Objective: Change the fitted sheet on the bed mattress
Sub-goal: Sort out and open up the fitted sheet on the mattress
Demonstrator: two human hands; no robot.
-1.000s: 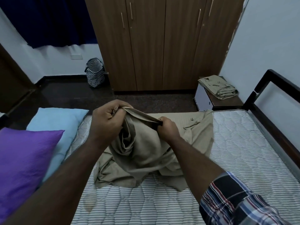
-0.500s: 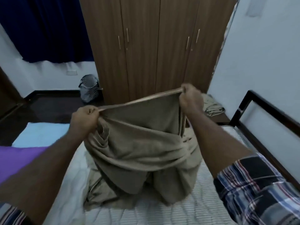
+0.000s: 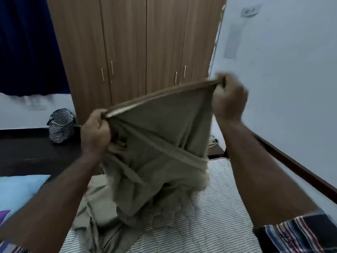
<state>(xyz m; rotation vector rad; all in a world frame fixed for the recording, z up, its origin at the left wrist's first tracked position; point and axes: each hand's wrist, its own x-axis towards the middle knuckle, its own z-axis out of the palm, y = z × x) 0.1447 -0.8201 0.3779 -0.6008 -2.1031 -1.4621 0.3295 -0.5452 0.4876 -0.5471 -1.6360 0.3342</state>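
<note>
Your left hand (image 3: 95,129) and right hand (image 3: 230,99) each gripped the khaki fitted sheet (image 3: 156,147), fingers curled round its hem (stretched taut mid-frame), its lower folds resting on the striped mattress (image 3: 209,216).

Head-worn camera looks forward and down, close over the mattress (image 3: 209,212), toward the wardrobe (image 3: 138,52).

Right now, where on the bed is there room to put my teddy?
Bare striped mattress lies between the bunched sheet and the bed frame along the wall. The left side is crowded: blue pillow, purple pillow, and sheet folds.
</note>
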